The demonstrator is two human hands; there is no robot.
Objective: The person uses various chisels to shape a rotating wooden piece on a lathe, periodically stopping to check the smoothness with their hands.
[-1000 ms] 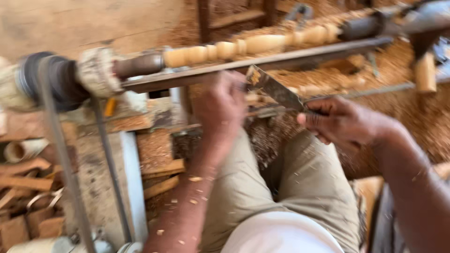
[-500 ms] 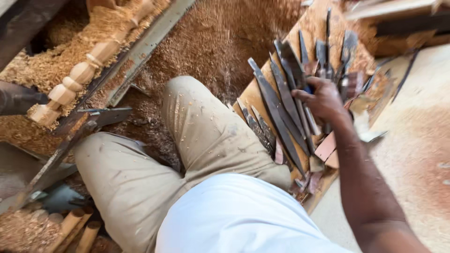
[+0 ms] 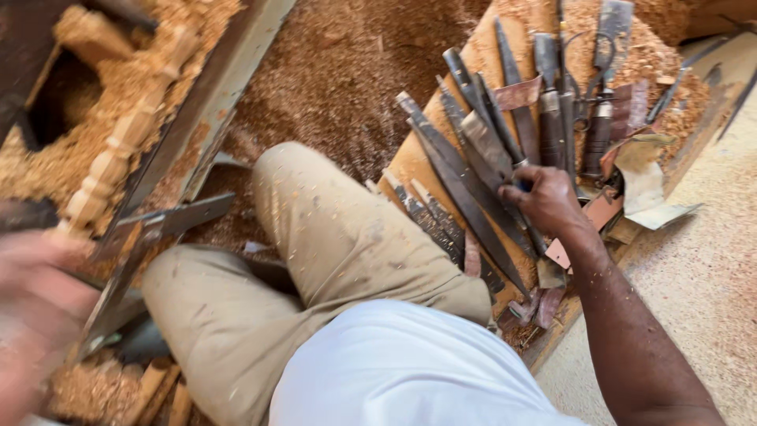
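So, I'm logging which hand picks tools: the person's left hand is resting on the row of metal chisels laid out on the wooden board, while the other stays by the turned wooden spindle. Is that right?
Not quite: it is the right hand on the metal chisels laid on the wooden board, as the head view shows. The left hand, blurred, is by the turned wooden spindle.

My right hand (image 3: 550, 201) rests on a row of chisels (image 3: 473, 170) lying side by side on a board (image 3: 410, 162); my fingers (image 3: 516, 183) close round one chisel near the middle of the row. More handled tools (image 3: 572, 118) lie just beyond the fingers, with scraps of paper (image 3: 646, 177) to their right. Sawdust (image 3: 339, 71) covers the floor to the left of the fingers, past my bent knee (image 3: 307, 197). Far left, my left hand (image 3: 35, 308) sits blurred beside a flat blade (image 3: 169, 221), which lies against a rail (image 3: 205, 110). A turned spindle (image 3: 118, 150) lies left of that rail.
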